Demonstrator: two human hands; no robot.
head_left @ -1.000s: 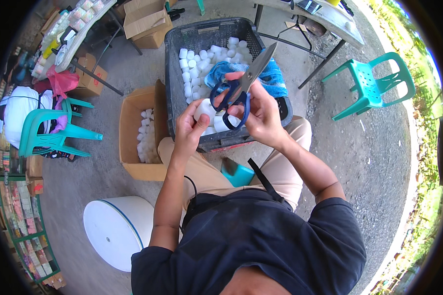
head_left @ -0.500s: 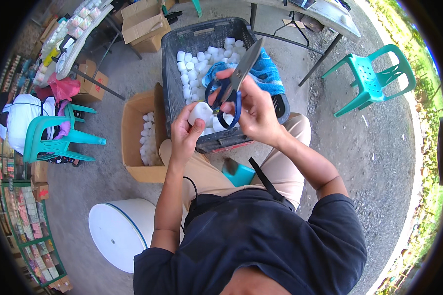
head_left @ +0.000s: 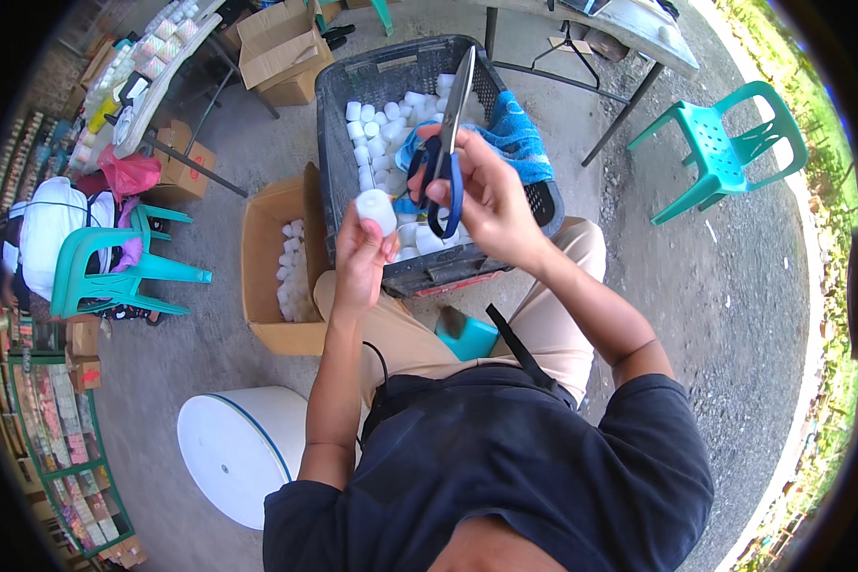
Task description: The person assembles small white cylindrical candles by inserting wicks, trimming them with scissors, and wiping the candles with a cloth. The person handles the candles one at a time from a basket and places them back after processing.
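Observation:
Between the fingers of my left hand (head_left: 362,262) is a small white plastic jar (head_left: 376,208), held upright above the near edge of the crate. Dark blue-handled scissors (head_left: 452,133) are gripped in my right hand (head_left: 494,205), their blades together and pointing away from me. Both hands hover over a black plastic crate (head_left: 534,212), with a small gap between jar and scissors. Inside the crate lie many similar white jars (head_left: 377,143). A blue towel (head_left: 519,138) hangs over its right side, partly hidden behind my right hand.
An open cardboard box (head_left: 257,286) holding more white pieces stands left of the crate. Left of my legs is a white round tub (head_left: 234,458). Green plastic chairs stand at the right (head_left: 725,153) and left (head_left: 95,267). Tables (head_left: 629,38) stand at the far side.
The scissors have swung more upright, their tip moving left and away from me. My left hand has turned the jar and lowered it slightly.

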